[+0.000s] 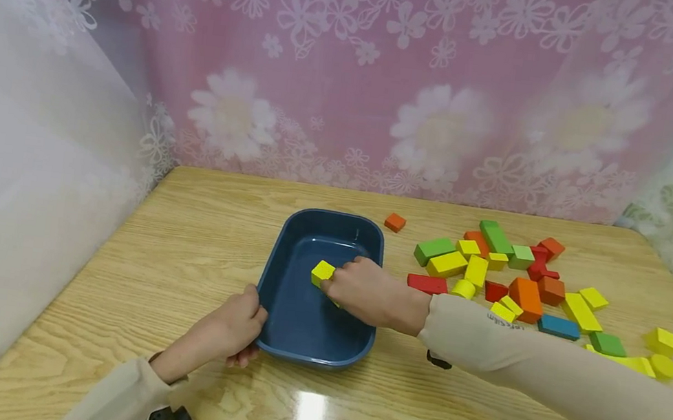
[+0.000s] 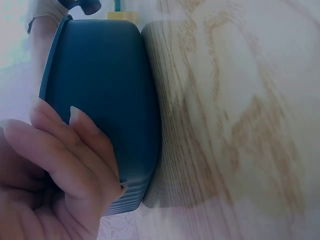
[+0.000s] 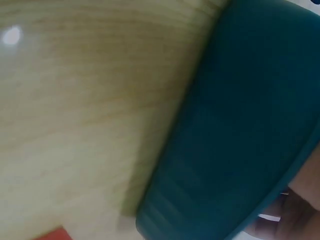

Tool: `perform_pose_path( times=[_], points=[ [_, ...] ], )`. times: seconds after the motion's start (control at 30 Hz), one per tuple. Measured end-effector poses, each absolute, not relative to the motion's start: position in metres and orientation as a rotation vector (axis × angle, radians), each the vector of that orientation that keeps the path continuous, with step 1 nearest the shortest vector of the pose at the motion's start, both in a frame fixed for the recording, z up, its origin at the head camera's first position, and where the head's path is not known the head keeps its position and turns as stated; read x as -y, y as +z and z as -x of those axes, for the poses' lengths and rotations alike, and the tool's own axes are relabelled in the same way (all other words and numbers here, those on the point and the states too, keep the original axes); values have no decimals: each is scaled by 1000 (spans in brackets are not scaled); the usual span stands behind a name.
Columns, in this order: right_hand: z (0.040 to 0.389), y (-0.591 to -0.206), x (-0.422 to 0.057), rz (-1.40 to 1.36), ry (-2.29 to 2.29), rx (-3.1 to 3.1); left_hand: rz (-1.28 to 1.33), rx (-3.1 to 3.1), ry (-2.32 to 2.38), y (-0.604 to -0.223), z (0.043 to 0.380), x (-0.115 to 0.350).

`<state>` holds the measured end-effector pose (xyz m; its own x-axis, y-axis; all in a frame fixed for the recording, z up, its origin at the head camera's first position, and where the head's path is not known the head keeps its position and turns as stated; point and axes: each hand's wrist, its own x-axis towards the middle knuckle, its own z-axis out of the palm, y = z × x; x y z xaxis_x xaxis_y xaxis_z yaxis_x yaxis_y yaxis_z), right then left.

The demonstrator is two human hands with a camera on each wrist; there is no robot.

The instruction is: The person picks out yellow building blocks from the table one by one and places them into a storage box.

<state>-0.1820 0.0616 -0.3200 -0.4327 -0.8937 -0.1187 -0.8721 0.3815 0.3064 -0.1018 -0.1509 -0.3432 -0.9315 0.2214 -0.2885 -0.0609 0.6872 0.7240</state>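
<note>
A dark blue plastic tub with rounded corners sits on the wooden table. My left hand holds its left rim near the front corner; in the left wrist view several fingers lie along the tub's outer wall. Reaching over the right rim, my right hand grips a yellow wooden block inside the tub. More yellow shows just beneath that hand, mostly covered by it. The tub's side wall fills much of the right wrist view and hides most of the right hand there.
Many loose wooden blocks lie to the right of the tub, among them a red block, a green block, a blue block and a yellow cylinder. One orange block lies apart behind the tub. A pink floral curtain hangs behind the table.
</note>
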Motion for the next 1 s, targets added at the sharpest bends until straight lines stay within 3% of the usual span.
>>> perform_pose_path(
  times=[0.4, 1.0],
  points=[
    [179, -328, -57, -1666, -508, 2513, -123, -2538, 1115, -346, 101, 152],
    [184, -329, -57, -1492, -432, 2759, -89, -2538, 1139, -345, 101, 151]
  ],
)
